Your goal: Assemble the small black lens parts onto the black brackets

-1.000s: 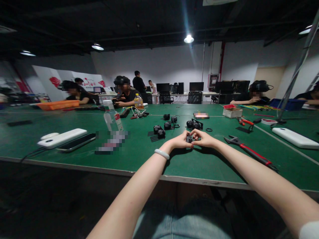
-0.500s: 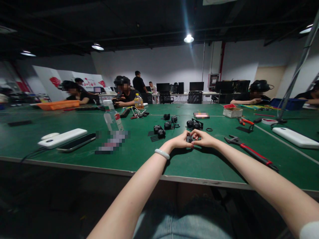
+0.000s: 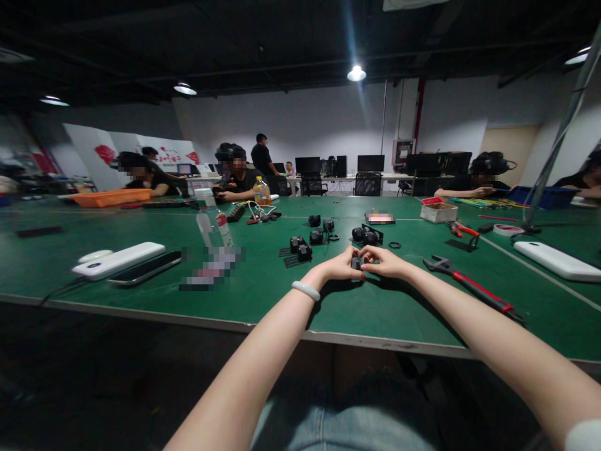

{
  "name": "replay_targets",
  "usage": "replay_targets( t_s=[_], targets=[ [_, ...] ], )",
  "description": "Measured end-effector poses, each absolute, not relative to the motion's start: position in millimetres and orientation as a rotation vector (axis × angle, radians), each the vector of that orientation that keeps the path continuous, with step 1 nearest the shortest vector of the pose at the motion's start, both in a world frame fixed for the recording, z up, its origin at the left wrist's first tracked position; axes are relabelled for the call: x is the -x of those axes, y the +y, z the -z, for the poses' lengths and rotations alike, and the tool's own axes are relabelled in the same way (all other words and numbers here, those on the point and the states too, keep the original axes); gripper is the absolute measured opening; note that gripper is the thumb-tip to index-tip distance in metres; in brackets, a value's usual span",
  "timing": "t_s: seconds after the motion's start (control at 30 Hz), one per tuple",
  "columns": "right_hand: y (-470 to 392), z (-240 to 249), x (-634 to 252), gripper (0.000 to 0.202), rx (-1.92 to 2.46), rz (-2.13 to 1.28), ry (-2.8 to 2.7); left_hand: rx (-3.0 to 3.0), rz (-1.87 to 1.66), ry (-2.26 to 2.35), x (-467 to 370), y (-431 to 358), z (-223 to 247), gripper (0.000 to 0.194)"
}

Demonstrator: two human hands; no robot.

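Note:
Between my two hands is a small black part [image 3: 357, 263], mostly covered by fingers; its exact kind cannot be made out. My left hand [image 3: 339, 265], with a pale bangle [image 3: 305, 290] on the wrist, grips it from the left. From the other side my right hand [image 3: 385, 262] closes on it with thumb and fingers. Just beyond lie similar black assemblies: a pair [image 3: 301, 248] to the left, another [image 3: 317, 237] behind them, and a cluster [image 3: 367, 235] past my fingers. A black ring [image 3: 395, 245] rests right of that cluster.
Right of my arm lies an adjustable wrench [image 3: 474, 289] with red-black handle. Orange-handled pliers [image 3: 464, 230] and a small box [image 3: 438, 213] sit farther back. On the left are a plastic bottle [image 3: 210, 220], a phone [image 3: 145, 269] and a white power bank [image 3: 119, 259]. Co-workers sit across the table.
Both hands stay in nearly the same place, still holding the black part, which seems slightly tilted. The view has shifted very little.

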State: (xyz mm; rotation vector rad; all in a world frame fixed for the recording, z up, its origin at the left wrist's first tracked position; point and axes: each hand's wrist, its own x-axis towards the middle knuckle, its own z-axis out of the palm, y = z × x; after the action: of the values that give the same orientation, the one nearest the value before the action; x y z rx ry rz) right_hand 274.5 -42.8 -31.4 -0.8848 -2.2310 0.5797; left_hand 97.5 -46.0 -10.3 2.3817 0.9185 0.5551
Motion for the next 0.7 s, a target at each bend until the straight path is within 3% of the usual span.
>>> replay_targets(
  t_s=[0.7],
  targets=[
    [-42.7, 30.4, -274.1, 0.031, 0.913, -0.609, -2.233, -2.416, -0.535, 0.955, -96.9, -47.3, 9.4, 0.052]
  ],
)
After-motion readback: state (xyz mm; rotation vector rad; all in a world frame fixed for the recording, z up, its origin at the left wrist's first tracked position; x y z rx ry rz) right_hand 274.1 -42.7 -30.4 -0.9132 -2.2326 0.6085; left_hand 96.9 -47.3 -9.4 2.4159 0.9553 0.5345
